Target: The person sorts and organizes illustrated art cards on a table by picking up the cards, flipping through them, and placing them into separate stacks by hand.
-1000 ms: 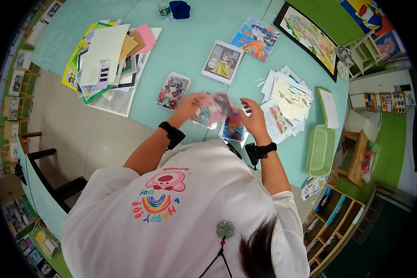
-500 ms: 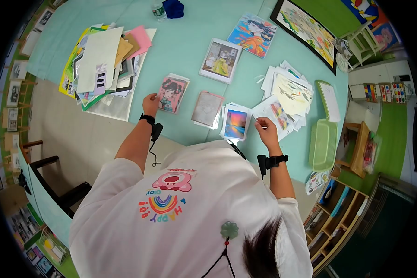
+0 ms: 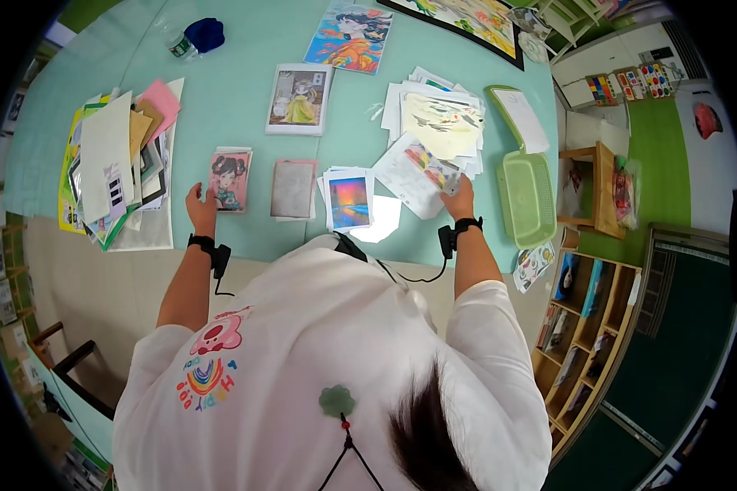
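My left hand (image 3: 201, 211) is beside the left edge of a small stack topped by a pink picture card of a dark-haired girl (image 3: 230, 182). Its thumb and fingers are apart, with the thumb close to the card's edge. On the other side, my right hand (image 3: 460, 199) pinches the right edge of a white sheet with small coloured pictures (image 3: 413, 182). That sheet lies partly against a loose pile of papers (image 3: 442, 123). Between the hands are a grey-faced card with a pink border (image 3: 293, 188) and a stack topped by a sunset picture (image 3: 350, 200).
A green basket (image 3: 528, 200) stands at the right. Mixed papers and frames (image 3: 119, 168) are heaped at the left. Farther back lie a yellow-dress picture (image 3: 299, 98), a blue-and-orange picture (image 3: 350, 37), a bottle (image 3: 178, 42) and a blue cloth (image 3: 205, 34).
My view has turned, so the table's things appear farther left. My right hand has moved from the sheet's near left corner to its right edge. My left hand stays by the pink card stack.
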`<state>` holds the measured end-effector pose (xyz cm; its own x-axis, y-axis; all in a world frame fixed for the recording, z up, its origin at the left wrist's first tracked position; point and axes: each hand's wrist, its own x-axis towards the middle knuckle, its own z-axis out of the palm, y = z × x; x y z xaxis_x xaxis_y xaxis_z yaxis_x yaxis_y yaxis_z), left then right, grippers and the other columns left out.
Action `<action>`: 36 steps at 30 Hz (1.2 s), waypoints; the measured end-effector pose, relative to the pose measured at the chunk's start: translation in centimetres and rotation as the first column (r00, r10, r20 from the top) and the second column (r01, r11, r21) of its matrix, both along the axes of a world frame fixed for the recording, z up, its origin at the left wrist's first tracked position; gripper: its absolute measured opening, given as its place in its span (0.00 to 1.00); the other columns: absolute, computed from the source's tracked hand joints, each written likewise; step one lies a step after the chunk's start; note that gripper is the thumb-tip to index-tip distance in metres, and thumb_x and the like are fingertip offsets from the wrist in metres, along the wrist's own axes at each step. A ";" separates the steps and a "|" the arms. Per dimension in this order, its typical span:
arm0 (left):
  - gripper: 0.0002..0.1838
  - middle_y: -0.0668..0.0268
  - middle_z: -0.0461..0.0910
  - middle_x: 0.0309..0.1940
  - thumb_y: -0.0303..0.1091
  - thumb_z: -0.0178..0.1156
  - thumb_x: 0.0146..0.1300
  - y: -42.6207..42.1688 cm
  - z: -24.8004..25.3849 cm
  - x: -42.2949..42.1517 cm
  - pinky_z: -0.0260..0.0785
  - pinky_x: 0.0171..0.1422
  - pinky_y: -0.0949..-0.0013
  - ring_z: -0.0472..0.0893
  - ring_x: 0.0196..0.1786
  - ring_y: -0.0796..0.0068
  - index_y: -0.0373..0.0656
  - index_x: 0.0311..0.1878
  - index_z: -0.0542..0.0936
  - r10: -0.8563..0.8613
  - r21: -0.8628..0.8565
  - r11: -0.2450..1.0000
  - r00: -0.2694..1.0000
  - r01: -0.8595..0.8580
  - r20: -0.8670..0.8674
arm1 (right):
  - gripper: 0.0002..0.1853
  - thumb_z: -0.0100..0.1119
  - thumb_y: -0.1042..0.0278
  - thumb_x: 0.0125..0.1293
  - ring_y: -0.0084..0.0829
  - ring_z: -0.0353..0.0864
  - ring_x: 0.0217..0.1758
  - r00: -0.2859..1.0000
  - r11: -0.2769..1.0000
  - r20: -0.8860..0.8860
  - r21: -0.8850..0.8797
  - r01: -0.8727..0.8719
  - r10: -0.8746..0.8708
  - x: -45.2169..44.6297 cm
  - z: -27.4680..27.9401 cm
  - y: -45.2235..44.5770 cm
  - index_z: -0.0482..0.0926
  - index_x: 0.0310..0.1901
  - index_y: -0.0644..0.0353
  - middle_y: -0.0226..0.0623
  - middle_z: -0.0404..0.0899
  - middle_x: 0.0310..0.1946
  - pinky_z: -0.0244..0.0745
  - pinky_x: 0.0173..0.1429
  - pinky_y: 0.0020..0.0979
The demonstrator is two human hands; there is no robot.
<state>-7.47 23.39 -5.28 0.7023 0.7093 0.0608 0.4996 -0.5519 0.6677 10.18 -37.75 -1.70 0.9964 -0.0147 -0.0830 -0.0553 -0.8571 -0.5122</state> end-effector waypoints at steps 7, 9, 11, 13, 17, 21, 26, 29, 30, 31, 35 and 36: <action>0.20 0.56 0.74 0.49 0.30 0.60 0.57 -7.1 4.5 3.7 0.67 0.56 0.64 0.74 0.51 0.63 0.36 0.54 0.73 -0.131 -0.113 0.981 0.971 0.156 0.202 | 0.43 0.76 0.62 0.36 0.45 0.71 0.52 0.982 0.962 -0.184 -0.274 -0.007 -0.046 -1.7 1.3 2.6 0.67 0.58 0.59 0.47 0.70 0.46 0.71 0.55 0.39; 0.19 0.57 0.74 0.49 0.28 0.60 0.58 -8.5 3.8 4.6 0.67 0.57 0.65 0.74 0.53 0.63 0.37 0.54 0.73 -0.235 -0.125 0.954 0.938 0.273 0.256 | 0.43 0.78 0.61 0.34 0.46 0.72 0.51 0.979 0.963 -0.189 -0.270 0.025 -0.078 -2.1 1.3 2.6 0.68 0.56 0.59 0.48 0.70 0.47 0.72 0.55 0.38; 0.19 0.58 0.74 0.50 0.27 0.59 0.58 -11.3 6.2 5.1 0.67 0.57 0.65 0.74 0.53 0.63 0.38 0.54 0.73 -0.307 -0.129 0.932 0.928 0.337 0.210 | 0.40 0.78 0.60 0.34 0.46 0.73 0.48 0.973 0.966 -0.224 -0.260 -0.001 -0.059 -2.2 1.0 2.3 0.70 0.53 0.60 0.48 0.72 0.45 0.72 0.53 0.38; 0.19 0.60 0.74 0.51 0.26 0.59 0.58 -13.8 7.9 5.4 0.67 0.57 0.66 0.73 0.54 0.65 0.38 0.54 0.73 -0.354 -0.136 0.914 0.916 0.382 0.188 | 0.34 0.78 0.61 0.35 0.44 0.76 0.43 0.959 0.968 -0.282 -0.240 -0.075 0.004 -2.0 0.2 1.4 0.74 0.47 0.61 0.46 0.75 0.40 0.74 0.49 0.37; 0.19 0.60 0.75 0.50 0.26 0.59 0.58 -16.1 8.0 5.9 0.67 0.57 0.67 0.74 0.54 0.66 0.38 0.54 0.73 -0.392 -0.202 0.881 0.898 0.429 0.199 | 0.21 0.73 0.65 0.42 0.42 0.78 0.31 0.971 0.997 -0.238 -0.074 -0.026 0.008 -2.2 -1.8 -0.2 0.76 0.36 0.65 0.44 0.78 0.28 0.74 0.40 0.36; 0.17 0.60 0.76 0.49 0.25 0.59 0.59 -17.4 8.0 5.8 0.68 0.55 0.69 0.76 0.52 0.67 0.38 0.53 0.74 -0.420 -0.246 0.851 0.883 0.463 0.209 | 0.09 0.65 0.74 0.49 0.41 0.77 0.33 0.970 0.957 0.086 0.207 0.205 -0.227 -4.3 3.7 0.1 0.77 0.33 0.62 0.40 0.79 0.30 0.74 0.37 0.35; 0.15 0.60 0.77 0.48 0.24 0.58 0.59 -19.6 8.0 5.4 0.69 0.53 0.70 0.77 0.51 0.69 0.38 0.51 0.75 -0.460 -0.352 0.784 0.859 0.511 0.223 | 0.10 0.60 0.80 0.49 0.36 0.77 0.36 0.782 0.979 0.595 -0.177 -0.098 0.186 -8.6 12.1 -0.9 0.80 0.35 0.56 0.35 0.78 0.33 0.74 0.35 0.34; 0.15 0.60 0.77 0.47 0.25 0.58 0.59 -21.4 7.0 5.6 0.70 0.53 0.70 0.78 0.50 0.69 0.39 0.51 0.75 -0.536 -0.369 0.734 0.820 0.570 0.200 | 0.08 0.59 0.78 0.47 0.37 0.76 0.37 0.838 0.949 0.450 -0.208 -0.239 0.310 -11.1 9.7 -2.0 0.81 0.31 0.57 0.36 0.78 0.34 0.74 0.38 0.36; 0.15 0.60 0.78 0.47 0.25 0.59 0.59 -21.9 6.6 5.6 0.70 0.52 0.70 0.78 0.49 0.69 0.39 0.51 0.75 -0.564 -0.364 0.721 0.805 0.590 0.187 | 0.08 0.59 0.77 0.47 0.37 0.76 0.38 0.847 0.937 0.406 -0.210 -0.280 0.344 -11.9 8.3 -2.5 0.81 0.31 0.57 0.36 0.78 0.34 0.73 0.39 0.36; 0.15 0.61 0.78 0.46 0.26 0.59 0.59 -22.5 6.3 5.7 0.70 0.52 0.70 0.78 0.49 0.69 0.39 0.51 0.75 -0.587 -0.356 0.711 0.790 0.607 0.176 | 0.07 0.58 0.76 0.47 0.37 0.76 0.39 0.849 0.922 0.365 -0.210 -0.324 0.382 -12.3 6.9 -3.0 0.81 0.31 0.58 0.36 0.78 0.34 0.73 0.40 0.36; 0.15 0.61 0.78 0.45 0.26 0.59 0.59 -24.2 5.8 6.1 0.70 0.51 0.70 0.78 0.48 0.69 0.39 0.51 0.75 -0.656 -0.366 0.657 0.739 0.659 0.153 | 0.08 0.56 0.75 0.46 0.38 0.76 0.43 0.892 0.928 0.263 -0.170 -0.332 0.367 -13.7 3.1 -4.3 0.83 0.30 0.58 0.37 0.79 0.36 0.73 0.45 0.35; 0.15 0.61 0.78 0.45 0.26 0.59 0.59 -24.6 5.9 6.3 0.70 0.51 0.71 0.78 0.48 0.69 0.39 0.51 0.75 -0.673 -0.364 0.647 0.726 0.670 0.142 | 0.09 0.56 0.75 0.46 0.38 0.76 0.43 0.898 0.932 0.256 -0.163 -0.324 0.357 -13.7 2.7 -4.5 0.83 0.30 0.58 0.37 0.79 0.36 0.73 0.45 0.35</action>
<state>-1.22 -1.16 0.60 0.9947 0.0084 -0.1027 0.0954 -0.4530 0.8864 -3.56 -42.29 1.01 0.9244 0.3371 0.1783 0.3802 -0.8510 -0.3622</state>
